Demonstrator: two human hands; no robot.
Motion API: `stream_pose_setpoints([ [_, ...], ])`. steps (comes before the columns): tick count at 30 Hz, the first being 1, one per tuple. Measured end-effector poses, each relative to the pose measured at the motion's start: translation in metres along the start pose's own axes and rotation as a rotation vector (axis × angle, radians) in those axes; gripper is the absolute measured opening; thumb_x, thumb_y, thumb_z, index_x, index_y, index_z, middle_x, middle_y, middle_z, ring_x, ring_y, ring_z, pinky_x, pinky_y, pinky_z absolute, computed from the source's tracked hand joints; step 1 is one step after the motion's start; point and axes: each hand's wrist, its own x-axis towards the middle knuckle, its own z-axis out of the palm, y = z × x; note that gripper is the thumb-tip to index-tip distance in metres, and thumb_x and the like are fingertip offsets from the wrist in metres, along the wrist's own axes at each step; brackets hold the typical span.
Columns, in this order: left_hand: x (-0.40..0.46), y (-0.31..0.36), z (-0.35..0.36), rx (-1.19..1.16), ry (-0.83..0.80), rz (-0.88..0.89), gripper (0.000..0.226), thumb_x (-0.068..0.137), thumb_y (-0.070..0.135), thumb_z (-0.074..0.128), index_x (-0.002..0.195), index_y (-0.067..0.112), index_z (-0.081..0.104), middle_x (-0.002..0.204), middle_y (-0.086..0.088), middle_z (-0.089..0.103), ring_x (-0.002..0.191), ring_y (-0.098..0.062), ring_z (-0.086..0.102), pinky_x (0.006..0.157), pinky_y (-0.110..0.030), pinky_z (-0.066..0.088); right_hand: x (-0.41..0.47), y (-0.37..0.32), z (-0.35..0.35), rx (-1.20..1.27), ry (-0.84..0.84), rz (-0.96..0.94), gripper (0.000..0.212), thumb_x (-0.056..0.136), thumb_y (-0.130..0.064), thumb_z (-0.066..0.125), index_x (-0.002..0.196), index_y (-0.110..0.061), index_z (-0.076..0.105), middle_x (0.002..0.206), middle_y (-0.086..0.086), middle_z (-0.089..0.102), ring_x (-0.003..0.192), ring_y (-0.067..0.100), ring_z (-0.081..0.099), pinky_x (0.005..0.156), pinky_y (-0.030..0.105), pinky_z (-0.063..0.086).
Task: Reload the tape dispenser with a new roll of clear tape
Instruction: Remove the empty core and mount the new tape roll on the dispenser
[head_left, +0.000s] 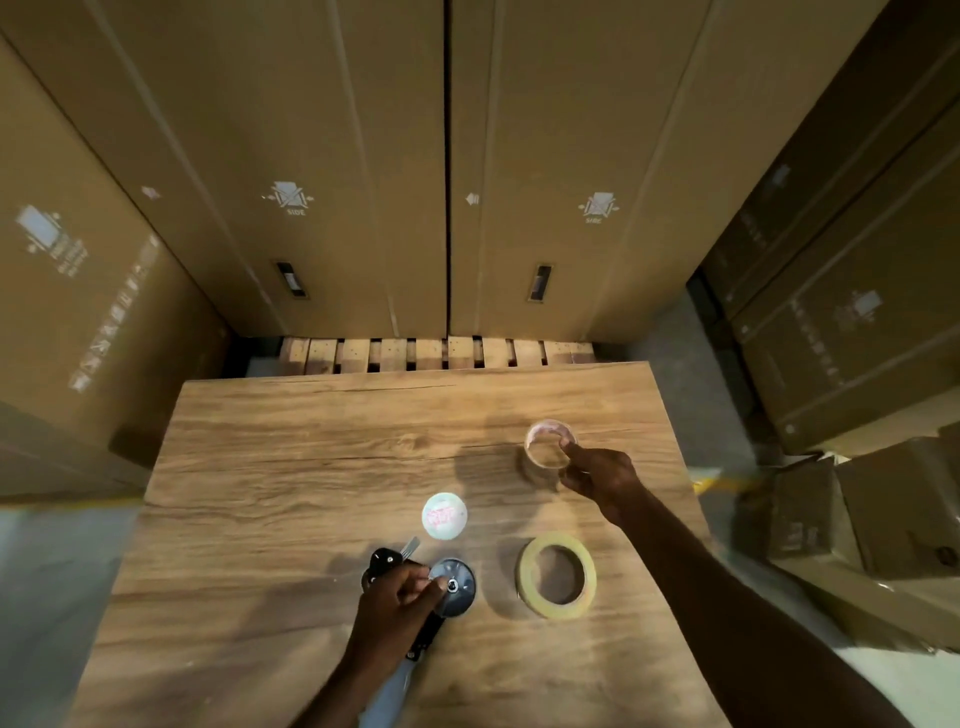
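Left hand (400, 597) gripping black tape dispenser (449, 587), right hand (597, 475) pinching clear tape roll (548, 444), pink-tinged core.

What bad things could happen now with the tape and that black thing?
The right hand pinches only the rim of the clear tape roll, so it might slip and roll across the table. The left hand holds the tape dispenser close to its metal teeth, which could nick a finger. The yellowish roll nearby could be picked up by mistake.
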Motion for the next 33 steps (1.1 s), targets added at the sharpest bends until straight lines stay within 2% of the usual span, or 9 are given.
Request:
stream_pose_setpoints([
  [6, -0.003, -0.004, 0.003, 0.045, 0.025, 0.030, 0.009, 0.080, 0.013, 0.082, 0.086, 0.011, 0.075, 0.080, -0.004, 0.076, 0.084, 0.001, 0.068, 0.067, -0.005, 0.048, 0.019, 0.018, 0.002, -0.119, 0.034, 0.069, 0.033, 0.087, -0.014, 0.087, 0.058, 0.000, 0.080, 0.080, 0.027, 0.070, 0.055, 0.027, 0.058, 0.061, 0.035, 0.050],
  [10, -0.003, -0.006, 0.005, 0.047, 0.042, 0.033, 0.009, 0.079, 0.017, 0.083, 0.083, 0.014, 0.076, 0.077, -0.001, 0.076, 0.083, -0.002, 0.069, 0.067, -0.007, 0.048, 0.021, 0.022, 0.005, -0.123, 0.076, 0.089, 0.028, 0.083, -0.011, 0.090, 0.064, 0.003, 0.075, 0.076, 0.027, 0.066, 0.067, 0.032, 0.059, 0.067, 0.043, 0.050],
  [16, -0.002, -0.007, 0.009, 0.041, 0.042, 0.018, 0.009, 0.079, 0.017, 0.084, 0.081, 0.018, 0.075, 0.085, 0.019, 0.075, 0.081, -0.001, 0.070, 0.069, -0.011, 0.049, 0.011, 0.017, 0.000, -0.135, 0.105, 0.048, 0.032, 0.083, -0.013, 0.090, 0.059, 0.000, 0.075, 0.074, 0.025, 0.066, 0.051, 0.025, 0.056, 0.058, 0.035, 0.048],
  [19, -0.002, -0.004, 0.009, 0.056, 0.041, 0.014, 0.009, 0.080, 0.017, 0.083, 0.082, 0.018, 0.074, 0.080, 0.005, 0.075, 0.083, -0.002, 0.068, 0.068, -0.010, 0.048, -0.003, 0.018, -0.004, -0.073, 0.060, 0.015, 0.043, 0.086, -0.017, 0.088, 0.048, -0.007, 0.073, 0.059, 0.012, 0.069, 0.058, 0.027, 0.057, 0.063, 0.041, 0.052],
  [21, -0.002, -0.001, 0.007, 0.065, 0.051, -0.002, 0.014, 0.080, 0.018, 0.083, 0.083, 0.025, 0.071, 0.078, 0.003, 0.074, 0.080, -0.005, 0.069, 0.070, -0.013, 0.048, -0.013, 0.029, -0.008, -0.232, 0.119, -0.115, 0.034, 0.085, -0.028, 0.090, 0.064, -0.007, 0.074, 0.062, 0.006, 0.070, 0.066, 0.027, 0.063, 0.071, 0.046, 0.059],
  [23, -0.002, 0.002, 0.005, 0.071, 0.069, -0.008, 0.021, 0.079, 0.018, 0.082, 0.083, 0.031, 0.066, 0.083, 0.006, 0.072, 0.080, -0.003, 0.067, 0.073, -0.019, 0.047, -0.030, 0.046, -0.013, -0.585, 0.156, -0.286, 0.035, 0.080, -0.042, 0.091, 0.087, -0.010, 0.078, 0.078, 0.006, 0.075, 0.075, 0.021, 0.067, 0.074, 0.039, 0.057],
  [27, -0.001, 0.006, 0.002, 0.089, 0.058, 0.007, 0.032, 0.080, 0.018, 0.082, 0.079, 0.040, 0.059, 0.082, 0.012, 0.067, 0.080, 0.005, 0.062, 0.071, -0.013, 0.045, -0.075, 0.080, -0.025, -0.861, -0.031, -0.343, 0.093, 0.061, -0.062, 0.094, 0.136, -0.015, 0.065, 0.120, 0.007, 0.066, 0.110, 0.022, 0.064, 0.093, 0.037, 0.055],
  [30, -0.003, 0.008, 0.005, 0.100, 0.034, 0.004, 0.032, 0.081, 0.018, 0.082, 0.080, 0.039, 0.059, 0.080, 0.012, 0.067, 0.074, 0.008, 0.064, 0.066, -0.002, 0.044, -0.086, 0.100, -0.031, -1.065, -0.104, -0.378, 0.144, 0.036, -0.097, 0.074, 0.152, -0.015, 0.048, 0.137, 0.010, 0.059, 0.125, 0.029, 0.057, 0.104, 0.041, 0.050],
  [33, -0.006, 0.009, 0.008, 0.101, 0.014, 0.012, 0.033, 0.082, 0.013, 0.080, 0.078, 0.037, 0.059, 0.080, 0.015, 0.067, 0.072, 0.013, 0.063, 0.067, 0.001, 0.044, -0.088, 0.103, -0.033, -1.214, -0.194, -0.343, 0.154, 0.033, -0.088, 0.083, 0.159, -0.015, 0.035, 0.149, 0.010, 0.050, 0.135, 0.033, 0.049, 0.108, 0.040, 0.046],
])
